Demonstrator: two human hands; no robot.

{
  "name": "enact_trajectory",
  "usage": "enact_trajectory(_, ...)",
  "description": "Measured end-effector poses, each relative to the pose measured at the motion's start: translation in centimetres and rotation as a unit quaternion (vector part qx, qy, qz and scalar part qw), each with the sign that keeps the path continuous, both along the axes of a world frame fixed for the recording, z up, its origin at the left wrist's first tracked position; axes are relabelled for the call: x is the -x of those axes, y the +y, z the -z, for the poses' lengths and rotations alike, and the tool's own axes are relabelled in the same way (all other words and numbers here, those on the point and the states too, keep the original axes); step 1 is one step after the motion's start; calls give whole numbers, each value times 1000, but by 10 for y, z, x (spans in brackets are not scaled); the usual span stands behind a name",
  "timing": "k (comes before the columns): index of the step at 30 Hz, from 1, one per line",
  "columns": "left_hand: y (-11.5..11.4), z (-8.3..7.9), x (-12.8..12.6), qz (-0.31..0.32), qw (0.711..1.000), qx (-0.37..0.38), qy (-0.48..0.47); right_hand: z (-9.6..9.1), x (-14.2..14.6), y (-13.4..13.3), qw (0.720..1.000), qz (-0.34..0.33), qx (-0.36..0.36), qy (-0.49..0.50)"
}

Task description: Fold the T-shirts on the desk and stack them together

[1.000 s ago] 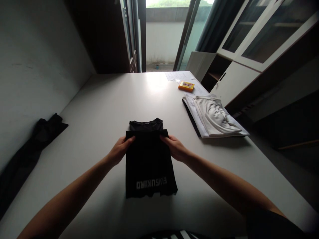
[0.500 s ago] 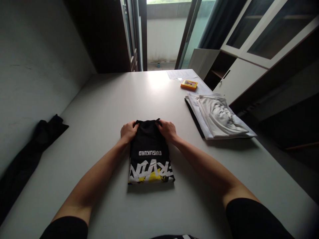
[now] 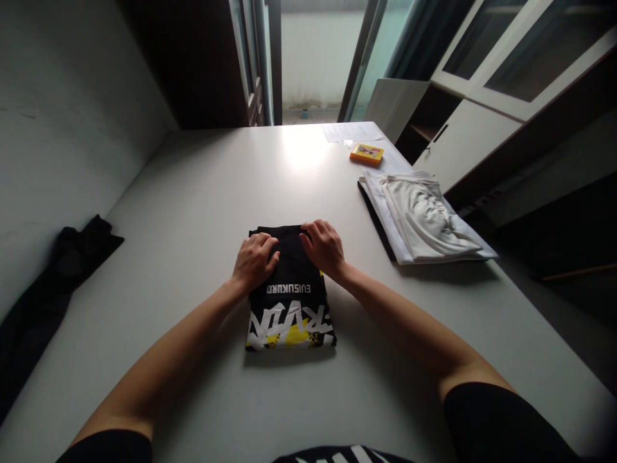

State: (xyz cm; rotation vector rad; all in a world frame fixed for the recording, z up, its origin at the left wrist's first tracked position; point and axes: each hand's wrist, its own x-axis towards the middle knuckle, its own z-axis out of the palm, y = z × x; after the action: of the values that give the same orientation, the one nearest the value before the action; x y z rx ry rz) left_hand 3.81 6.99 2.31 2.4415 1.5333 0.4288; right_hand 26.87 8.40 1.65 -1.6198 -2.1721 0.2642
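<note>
A black T-shirt (image 3: 292, 269), folded into a compact rectangle, lies on the white table in front of me. White lettering and a white and yellow print show on its near part. Resting on its upper left side is my left hand (image 3: 255, 260), open, the fingers loosely bent over the cloth and the thumb apart. My right hand (image 3: 324, 247) lies over the upper right corner, also open, with thumb and fingers spread on the fabric. Neither hand pinches the shirt. The corners beneath my hands are partly hidden.
A stack of folded white and black clothes (image 3: 424, 222) sits at the table's right edge. Behind it are a yellow-orange box (image 3: 366, 154) and paper sheets (image 3: 351, 132). Dark cloth (image 3: 72, 257) lies at the left by the wall. A white cabinet (image 3: 477, 141) stands on the right.
My hands have let go of the shirt's far corners and now lie flatter on top of it. The left hand has shifted inward and nearer to me. The view has tilted slightly down.
</note>
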Motion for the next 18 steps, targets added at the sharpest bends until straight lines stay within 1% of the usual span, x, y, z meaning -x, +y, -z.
enact_trajectory(1, -3, 4, 1, 34, 999, 12, 8, 3, 3, -5, 999, -41, 5, -5)
enact_trajectory(2, -4, 8, 3, 54, 998, 27, 19, 7, 6, -10, 997, -76, 18, -15)
enact_trajectory(4, 0, 19, 8, 52, 996, 52, 47, 16, 11, -13, 991, -116, 44, -43)
enact_trajectory(7, 12, 28, 15, 0, 993, 78, 83, 28, 10, -7, 989, -109, 67, -75)
enact_trajectory(9, 14, 27, 16, -31, 992, 76, 92, 31, 5, 0, 989, -94, 76, -85)
enact_trajectory(10, 12, 24, 15, -30, 993, 67, 92, 32, 3, 3, 989, -91, 79, -89)
enact_trajectory(11, 7, 21, 14, -14, 994, 57, 90, 32, 1, 6, 988, -90, 80, -92)
enact_trajectory(12, -1, 16, 12, 21, 995, 48, 84, 32, -1, 8, 988, -92, 81, -95)
enact_trajectory(14, -23, 7, 10, 124, 989, 44, 68, 32, -5, 10, 987, -100, 78, -97)
enact_trajectory(16, -50, 0, 10, 225, 972, 52, 47, 32, -10, 13, 986, -108, 79, -97)
enact_trajectory(18, -75, -6, 14, 294, 953, 60, 32, 32, -16, 17, 985, -114, 88, -97)
